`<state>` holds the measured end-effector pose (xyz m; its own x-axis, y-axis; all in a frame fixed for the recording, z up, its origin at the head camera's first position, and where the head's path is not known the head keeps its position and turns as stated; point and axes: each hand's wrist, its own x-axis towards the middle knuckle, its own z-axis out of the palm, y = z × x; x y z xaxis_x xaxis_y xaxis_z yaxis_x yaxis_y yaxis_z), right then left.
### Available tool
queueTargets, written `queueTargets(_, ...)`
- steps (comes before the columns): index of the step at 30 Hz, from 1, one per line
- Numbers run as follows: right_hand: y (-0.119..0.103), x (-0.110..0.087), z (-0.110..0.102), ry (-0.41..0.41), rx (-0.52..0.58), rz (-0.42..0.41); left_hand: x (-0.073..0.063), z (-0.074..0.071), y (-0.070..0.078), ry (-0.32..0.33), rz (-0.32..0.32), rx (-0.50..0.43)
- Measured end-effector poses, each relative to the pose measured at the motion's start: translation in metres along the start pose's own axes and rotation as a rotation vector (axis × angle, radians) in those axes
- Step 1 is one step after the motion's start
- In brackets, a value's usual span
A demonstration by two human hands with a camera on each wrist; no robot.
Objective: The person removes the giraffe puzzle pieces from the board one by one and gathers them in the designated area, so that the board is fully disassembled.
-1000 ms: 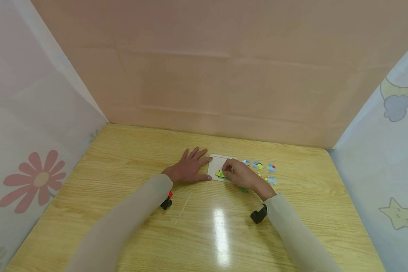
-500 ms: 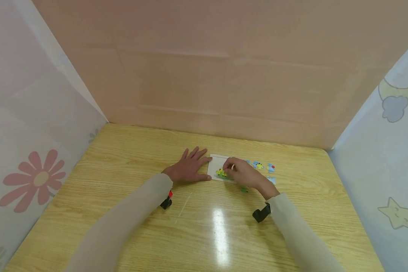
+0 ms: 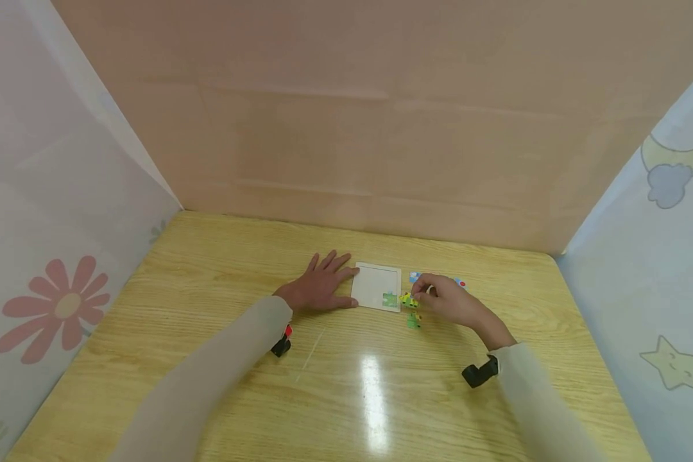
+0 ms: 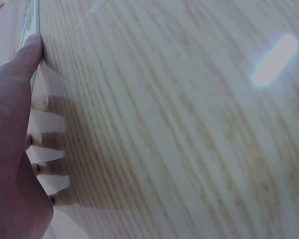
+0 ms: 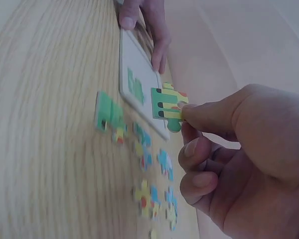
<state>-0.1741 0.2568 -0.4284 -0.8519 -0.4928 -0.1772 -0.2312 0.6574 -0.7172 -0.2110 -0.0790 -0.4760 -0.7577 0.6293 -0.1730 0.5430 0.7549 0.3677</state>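
Observation:
My right hand [image 3: 452, 300] pinches a green and yellow puzzle piece [image 5: 164, 103] between thumb and fingers. It holds the piece just off the right edge of a white square puzzle tray [image 3: 372, 282]. In the tray's near right corner lies a green puzzle piece [image 3: 389, 299]. My left hand [image 3: 320, 286] lies with fingers spread at the tray's left side, its thumb and index fingertip touching the edge. Another green piece [image 5: 108, 111] rests on the table beside the tray, nearest to me.
Several loose blue and yellow puzzle pieces [image 5: 147, 199] lie on the wooden table [image 3: 265, 391] to the tray's right, partly hidden by my right hand in the head view. A brown back wall [image 3: 346, 147] and pale patterned side walls enclose the table.
My right hand has moved right with the green and yellow piece, from over the tray to just past its right edge. The green corner piece now shows. My left hand has stayed put.

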Motion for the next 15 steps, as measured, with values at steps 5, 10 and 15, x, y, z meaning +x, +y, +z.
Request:
queueTargets(5,0.013,-0.018,-0.006,-0.015,-0.003,0.023,-0.001,0.000,0.000,0.005,0.006,-0.001)
queueTargets(10,0.020,-0.030,-0.008,-0.030,-0.007,0.031,-0.002,0.000,0.001,0.006,0.005,-0.006)
queueTargets(15,0.026,-0.039,-0.008,-0.040,-0.025,0.030,-0.001,0.000,0.003,0.005,0.004,-0.006)
